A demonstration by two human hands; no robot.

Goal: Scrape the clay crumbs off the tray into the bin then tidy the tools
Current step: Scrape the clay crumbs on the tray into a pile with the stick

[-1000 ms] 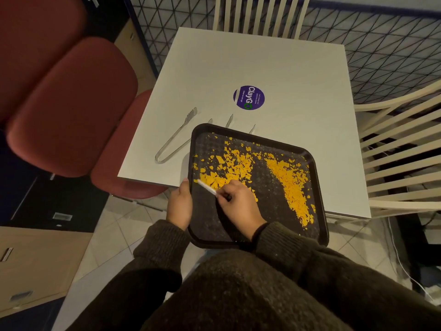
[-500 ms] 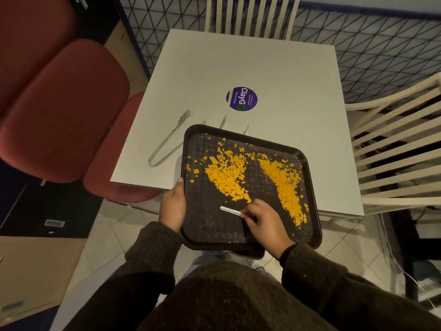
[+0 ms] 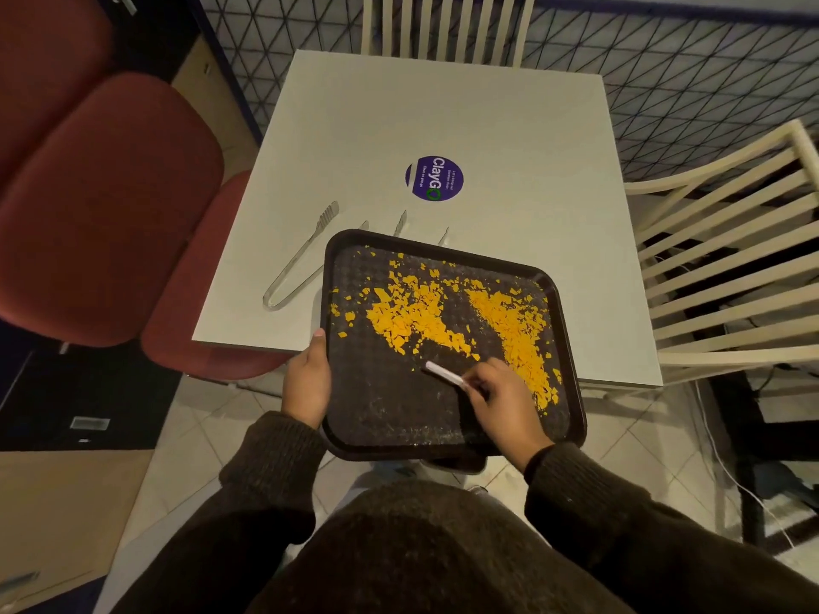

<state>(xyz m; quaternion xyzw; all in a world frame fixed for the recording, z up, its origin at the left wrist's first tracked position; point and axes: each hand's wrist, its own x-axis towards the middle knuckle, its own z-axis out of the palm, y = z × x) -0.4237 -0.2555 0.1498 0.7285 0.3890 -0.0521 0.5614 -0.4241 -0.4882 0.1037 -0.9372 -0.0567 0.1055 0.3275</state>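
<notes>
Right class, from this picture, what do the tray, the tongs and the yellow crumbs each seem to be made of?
Tray: probably moulded plastic, dark, matt, with a dotted grip texture and rounded raised rim.
Tongs: see-through with pale glints, so likely clear plastic, though thin shiny metal cannot be ruled out.
Yellow crumbs: flat, angular, matt flakes, like dried clay, as the task says.

A white square table [image 3: 509, 139] carries a round purple ClayGo sticker [image 3: 434, 178], metal tongs [image 3: 301, 259] near its left edge, and a dark tray [image 3: 571, 347] overhanging the near edge, with slim tool tips [image 3: 400, 222] showing just behind it.
</notes>
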